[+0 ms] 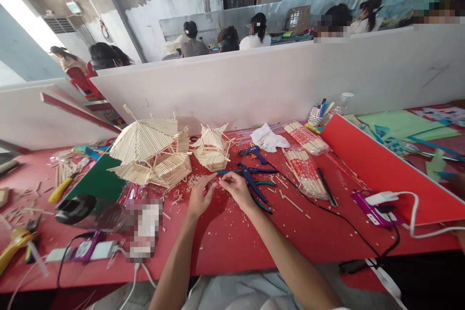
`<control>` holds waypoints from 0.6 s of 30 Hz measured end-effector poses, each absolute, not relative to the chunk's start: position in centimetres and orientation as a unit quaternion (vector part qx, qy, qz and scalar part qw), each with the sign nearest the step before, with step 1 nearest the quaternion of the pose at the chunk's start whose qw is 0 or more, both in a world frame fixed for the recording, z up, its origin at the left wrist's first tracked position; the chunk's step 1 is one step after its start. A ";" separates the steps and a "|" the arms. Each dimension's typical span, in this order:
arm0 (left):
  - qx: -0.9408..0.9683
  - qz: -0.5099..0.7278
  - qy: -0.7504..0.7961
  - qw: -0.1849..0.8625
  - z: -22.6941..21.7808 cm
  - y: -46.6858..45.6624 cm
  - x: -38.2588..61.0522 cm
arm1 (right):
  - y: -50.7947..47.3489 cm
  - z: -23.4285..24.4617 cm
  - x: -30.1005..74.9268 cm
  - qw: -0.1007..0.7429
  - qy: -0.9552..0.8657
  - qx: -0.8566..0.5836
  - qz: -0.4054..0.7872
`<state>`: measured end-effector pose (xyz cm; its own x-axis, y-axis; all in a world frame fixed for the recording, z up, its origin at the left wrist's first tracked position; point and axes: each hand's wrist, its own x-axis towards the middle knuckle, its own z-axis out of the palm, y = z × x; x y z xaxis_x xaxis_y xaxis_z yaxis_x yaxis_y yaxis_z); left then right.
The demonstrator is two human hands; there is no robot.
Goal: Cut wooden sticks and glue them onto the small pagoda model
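My left hand (200, 195) and my right hand (235, 188) meet low over the red table, fingertips almost touching. Both have thumb and fingers drawn together in a pinch; whatever is between them is too small to make out. Just beyond stands a small pavilion model (212, 147) built of thin wooden sticks. A larger stick model (150, 147) with a ribbed roof stands to its left. Blue-handled pliers (252, 181) lie beside my right hand, with a glue gun (253, 153) behind them. Cut stick bits (192, 181) are scattered around my left hand.
Packs of wooden sticks (305, 172) and a crumpled tissue (269, 138) lie right of centre. A red board (392, 169) leans at the right. A dark-capped bottle (98, 213), power strip (87, 248) and yellow-handled tools (60, 190) occupy the left. Several people sit beyond the white partition (232, 87).
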<state>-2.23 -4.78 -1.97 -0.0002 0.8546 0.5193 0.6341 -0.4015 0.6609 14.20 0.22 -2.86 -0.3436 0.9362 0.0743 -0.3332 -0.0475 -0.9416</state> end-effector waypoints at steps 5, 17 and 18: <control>0.696 0.471 0.525 0.131 -1.7 -4.8 -1.7 | 0.2 -3.1 14.1 0.473 -0.501 -0.303 0.659; 0.628 0.492 0.563 0.213 -2.1 -4.9 -1.2 | -0.2 -3.1 14.0 0.458 -0.515 -0.286 0.666; 0.622 0.499 0.561 0.222 -2.2 -4.9 -1.1 | -0.2 -3.0 14.1 0.456 -0.519 -0.285 0.665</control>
